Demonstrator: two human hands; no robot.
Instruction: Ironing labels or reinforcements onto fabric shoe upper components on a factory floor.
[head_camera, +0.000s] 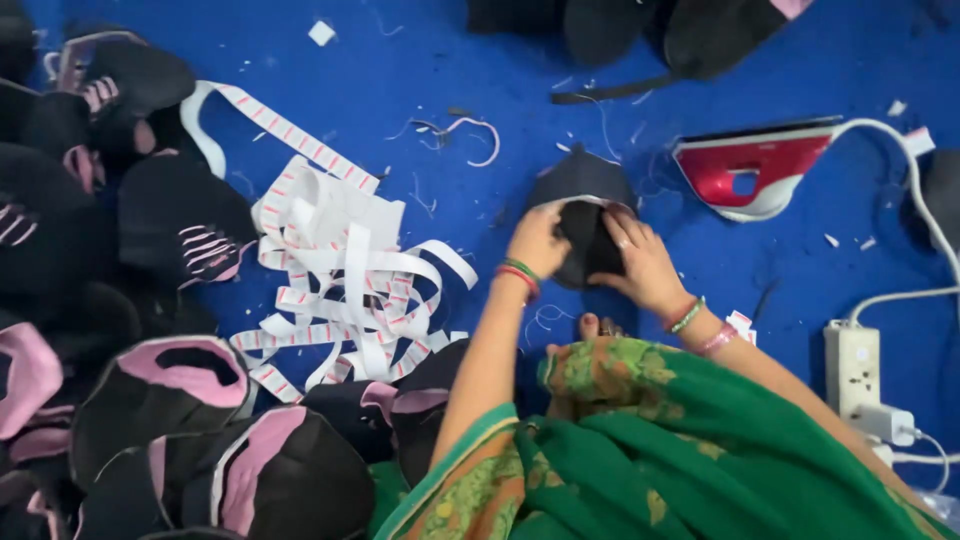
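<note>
Cap piece (585, 215) held centrally on the floor (420, 60); tape tangle (345, 275) and stacked caps (110, 300) placed left; iron (750, 170) and power strip (852, 365) placed right.

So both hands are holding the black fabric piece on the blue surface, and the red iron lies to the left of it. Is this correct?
Not quite: in the head view the red iron lies to the right of the black fabric piece, not the left. Both the left hand and right hand do hold it over the blue surface.

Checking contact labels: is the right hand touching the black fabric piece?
Touching. The head view shows the right hand lying flat on the black fabric piece, fingers spread over its lower part, no gap between them.
</note>
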